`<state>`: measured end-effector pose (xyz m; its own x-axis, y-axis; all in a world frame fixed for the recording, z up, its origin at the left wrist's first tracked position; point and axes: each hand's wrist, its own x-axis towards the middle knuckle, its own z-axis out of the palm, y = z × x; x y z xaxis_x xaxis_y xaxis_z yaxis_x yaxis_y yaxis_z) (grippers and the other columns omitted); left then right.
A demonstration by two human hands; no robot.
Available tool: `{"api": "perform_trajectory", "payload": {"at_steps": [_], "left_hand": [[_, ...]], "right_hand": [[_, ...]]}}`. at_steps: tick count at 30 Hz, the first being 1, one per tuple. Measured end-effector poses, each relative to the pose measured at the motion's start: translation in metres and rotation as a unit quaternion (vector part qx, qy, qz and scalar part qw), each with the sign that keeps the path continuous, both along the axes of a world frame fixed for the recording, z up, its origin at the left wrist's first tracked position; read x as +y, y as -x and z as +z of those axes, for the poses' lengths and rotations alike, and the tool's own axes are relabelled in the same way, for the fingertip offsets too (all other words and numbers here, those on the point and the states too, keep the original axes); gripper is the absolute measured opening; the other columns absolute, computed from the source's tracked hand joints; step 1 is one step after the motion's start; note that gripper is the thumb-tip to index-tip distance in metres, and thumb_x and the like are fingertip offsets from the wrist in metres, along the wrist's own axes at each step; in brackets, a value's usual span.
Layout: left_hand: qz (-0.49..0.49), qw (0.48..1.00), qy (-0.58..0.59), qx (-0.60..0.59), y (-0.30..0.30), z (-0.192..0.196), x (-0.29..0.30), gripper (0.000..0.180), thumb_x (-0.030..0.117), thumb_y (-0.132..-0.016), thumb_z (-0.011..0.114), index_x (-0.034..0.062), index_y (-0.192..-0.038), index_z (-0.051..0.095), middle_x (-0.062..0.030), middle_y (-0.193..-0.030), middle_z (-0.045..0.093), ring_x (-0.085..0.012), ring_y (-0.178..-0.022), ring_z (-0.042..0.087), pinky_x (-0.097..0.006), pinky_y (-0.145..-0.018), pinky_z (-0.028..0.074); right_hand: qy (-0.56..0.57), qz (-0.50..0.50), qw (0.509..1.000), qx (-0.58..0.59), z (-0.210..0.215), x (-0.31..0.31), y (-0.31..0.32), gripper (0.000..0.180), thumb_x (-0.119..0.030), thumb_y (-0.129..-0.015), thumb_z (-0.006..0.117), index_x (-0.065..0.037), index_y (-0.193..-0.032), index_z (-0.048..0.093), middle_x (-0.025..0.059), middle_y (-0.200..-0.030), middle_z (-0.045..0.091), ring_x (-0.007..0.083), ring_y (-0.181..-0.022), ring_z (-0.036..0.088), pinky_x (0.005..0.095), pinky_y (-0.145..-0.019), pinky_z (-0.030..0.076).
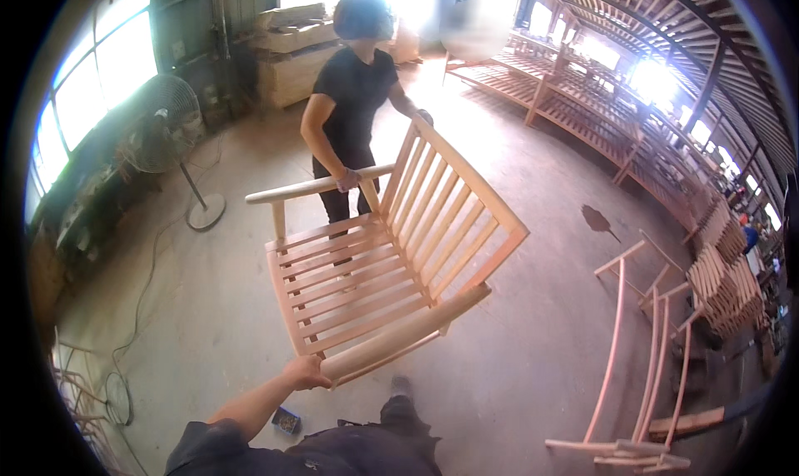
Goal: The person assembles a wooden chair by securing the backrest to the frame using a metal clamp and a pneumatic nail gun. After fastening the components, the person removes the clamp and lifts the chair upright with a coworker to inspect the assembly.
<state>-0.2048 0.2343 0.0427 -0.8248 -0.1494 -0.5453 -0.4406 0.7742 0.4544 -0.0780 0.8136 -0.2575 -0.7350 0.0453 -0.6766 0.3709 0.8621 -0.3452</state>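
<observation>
A slatted wooden armchair [354,299], unpainted, tilts in front of me, its back to the right. My left hand [310,373] is closed round the frame at the front end of the near armrest [399,336]. My right hand is not in view. On the far side a co-worker in dark clothes [354,101] stands holding the chair too. One gloved hand of theirs [348,180] is on the far armrest [320,188], the other [424,116] at the top of the backrest [466,180].
A standing fan [166,122] with a trailing cable [146,297] is at the left. Bare wooden frames [620,351] stand on the floor at the right. A small blue box [286,420] lies near my feet. Long slatted racks [574,118] and stacked boards [291,56] are farther back.
</observation>
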Motion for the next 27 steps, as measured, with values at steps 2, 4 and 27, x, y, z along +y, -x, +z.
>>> {"api": "perform_trajectory", "payload": {"at_steps": [2,4,27], "left_hand": [[-0.017,0.998,0.005,0.055,0.032,-0.012,0.019,0.068,0.043,-0.063,0.079,0.002,-0.117,0.069,-0.0146,-0.081,0.073,-0.0272,-0.075,0.073,-0.041,-0.069,0.058],[-0.02,0.997,0.002,0.079,0.049,-0.007,0.033,0.066,0.043,-0.063,0.078,0.0026,-0.115,0.07,-0.0157,-0.083,0.073,-0.0299,-0.08,0.073,-0.043,-0.073,0.058],[0.019,0.996,-0.071,-0.044,0.068,-0.012,-0.084,0.063,0.047,-0.064,0.083,0.01,-0.114,0.071,-0.0143,-0.113,0.073,-0.0325,-0.106,0.07,-0.046,-0.087,0.056]], "right_hand": [[-0.086,0.107,0.983,0.119,-0.025,0.06,0.088,0.025,-0.019,-0.089,0.058,0.0,-0.088,0.074,0.0162,-0.078,0.072,0.0268,-0.071,0.071,0.0412,-0.063,0.056],[-0.164,0.198,0.93,0.262,-0.016,0.077,0.176,0.025,-0.019,-0.089,0.058,0.0,-0.089,0.074,0.0167,-0.078,0.072,0.0272,-0.072,0.071,0.0414,-0.063,0.056],[0.614,-0.274,0.739,-0.03,0.259,-0.323,0.5,0.067,-0.064,-0.097,0.055,-0.019,-0.146,0.048,0.0081,-0.139,0.058,0.0313,-0.127,0.055,0.0529,-0.106,0.046]]}}
